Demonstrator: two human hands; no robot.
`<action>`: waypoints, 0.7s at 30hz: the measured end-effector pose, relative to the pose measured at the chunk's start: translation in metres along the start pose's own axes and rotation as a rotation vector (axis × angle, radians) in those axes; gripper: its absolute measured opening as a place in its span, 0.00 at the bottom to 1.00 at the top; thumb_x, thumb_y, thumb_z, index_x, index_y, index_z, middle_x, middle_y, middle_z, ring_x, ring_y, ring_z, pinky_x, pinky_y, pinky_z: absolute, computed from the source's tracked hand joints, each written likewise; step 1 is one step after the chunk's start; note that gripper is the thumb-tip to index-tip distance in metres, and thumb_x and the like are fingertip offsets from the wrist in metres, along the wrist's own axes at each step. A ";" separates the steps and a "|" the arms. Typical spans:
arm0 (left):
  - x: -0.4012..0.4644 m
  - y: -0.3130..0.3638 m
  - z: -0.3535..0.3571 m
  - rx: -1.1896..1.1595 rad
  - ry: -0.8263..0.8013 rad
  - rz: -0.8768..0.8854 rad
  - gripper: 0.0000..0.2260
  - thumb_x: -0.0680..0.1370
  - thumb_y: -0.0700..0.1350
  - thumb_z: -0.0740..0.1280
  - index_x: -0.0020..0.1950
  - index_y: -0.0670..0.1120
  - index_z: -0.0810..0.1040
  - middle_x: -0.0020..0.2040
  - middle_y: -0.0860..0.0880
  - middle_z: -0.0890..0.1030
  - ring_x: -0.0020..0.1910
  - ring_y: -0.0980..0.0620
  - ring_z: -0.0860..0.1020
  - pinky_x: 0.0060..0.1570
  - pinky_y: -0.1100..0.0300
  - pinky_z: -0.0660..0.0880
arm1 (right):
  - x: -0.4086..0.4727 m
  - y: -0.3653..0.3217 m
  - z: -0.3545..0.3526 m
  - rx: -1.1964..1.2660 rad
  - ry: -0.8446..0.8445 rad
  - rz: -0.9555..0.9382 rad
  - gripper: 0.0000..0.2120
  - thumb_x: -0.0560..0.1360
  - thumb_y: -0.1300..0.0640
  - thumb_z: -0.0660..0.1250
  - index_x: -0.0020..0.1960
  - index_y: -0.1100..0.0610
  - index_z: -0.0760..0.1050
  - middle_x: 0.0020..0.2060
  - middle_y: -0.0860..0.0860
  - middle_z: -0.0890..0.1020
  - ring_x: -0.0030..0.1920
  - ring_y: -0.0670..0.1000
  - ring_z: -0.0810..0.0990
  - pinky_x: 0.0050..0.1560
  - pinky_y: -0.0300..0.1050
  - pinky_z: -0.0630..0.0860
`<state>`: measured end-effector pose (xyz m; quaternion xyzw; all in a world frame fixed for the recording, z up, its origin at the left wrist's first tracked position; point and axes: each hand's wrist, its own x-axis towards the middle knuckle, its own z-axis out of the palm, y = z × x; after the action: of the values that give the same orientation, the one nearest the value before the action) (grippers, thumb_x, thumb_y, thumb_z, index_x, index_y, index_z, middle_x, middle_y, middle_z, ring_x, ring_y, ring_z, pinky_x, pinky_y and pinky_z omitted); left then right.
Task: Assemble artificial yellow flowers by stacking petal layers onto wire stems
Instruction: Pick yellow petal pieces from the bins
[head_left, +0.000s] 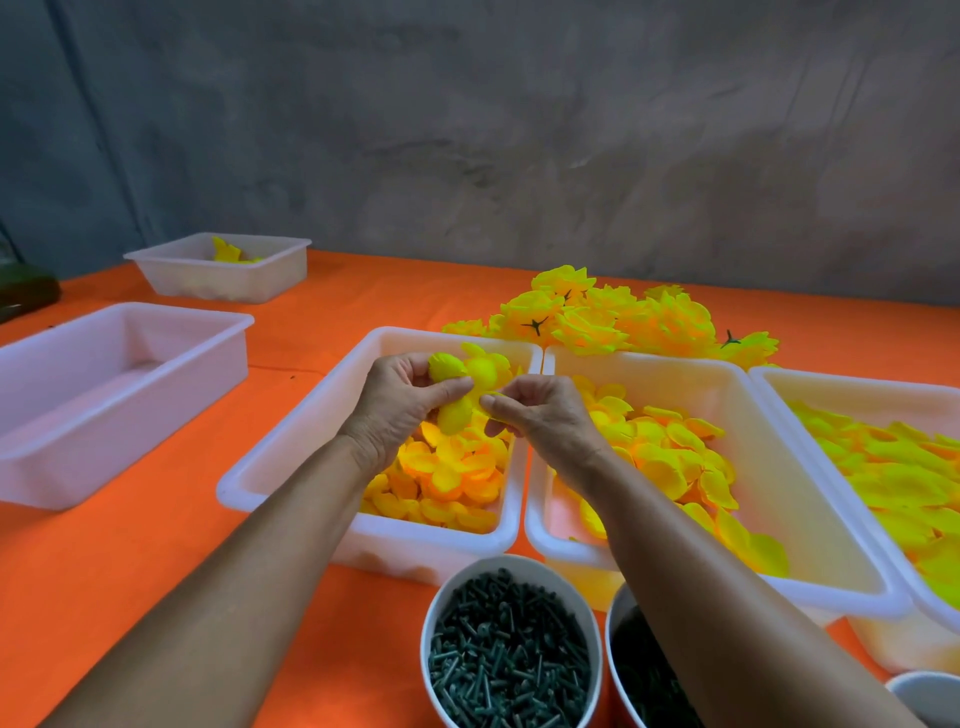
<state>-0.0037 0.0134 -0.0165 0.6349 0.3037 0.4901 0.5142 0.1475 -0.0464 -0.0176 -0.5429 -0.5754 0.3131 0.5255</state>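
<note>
Both grips pinch one bright yellow fabric flower of stacked petals at frame centre, above the white plastic tray of loose yellow-orange petals: left hand cradling it, right hand nipping its edge. It looks feather-light, soft and crushable; best held near its centre.
</note>
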 end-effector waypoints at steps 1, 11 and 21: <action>0.000 0.000 0.000 -0.004 0.003 0.000 0.06 0.71 0.37 0.72 0.36 0.46 0.80 0.28 0.53 0.81 0.26 0.59 0.76 0.27 0.67 0.73 | 0.000 0.000 0.000 0.001 0.005 0.000 0.11 0.73 0.59 0.71 0.33 0.56 0.76 0.29 0.54 0.80 0.25 0.40 0.74 0.35 0.33 0.69; 0.000 -0.004 0.002 0.232 -0.072 -0.224 0.08 0.74 0.32 0.67 0.41 0.44 0.76 0.32 0.47 0.74 0.24 0.59 0.72 0.25 0.68 0.69 | -0.003 -0.002 0.000 0.016 0.043 0.018 0.11 0.77 0.57 0.66 0.36 0.59 0.78 0.30 0.51 0.79 0.30 0.43 0.71 0.38 0.41 0.69; -0.001 -0.018 0.001 0.710 -0.322 -0.178 0.10 0.69 0.37 0.75 0.40 0.49 0.77 0.30 0.50 0.66 0.29 0.55 0.63 0.27 0.63 0.60 | -0.015 -0.028 -0.053 0.040 0.084 0.111 0.07 0.77 0.61 0.64 0.49 0.63 0.80 0.37 0.51 0.82 0.38 0.47 0.76 0.38 0.39 0.72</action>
<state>-0.0007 0.0172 -0.0343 0.8133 0.4233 0.2024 0.3441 0.1868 -0.0780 0.0173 -0.5761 -0.5154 0.3302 0.5417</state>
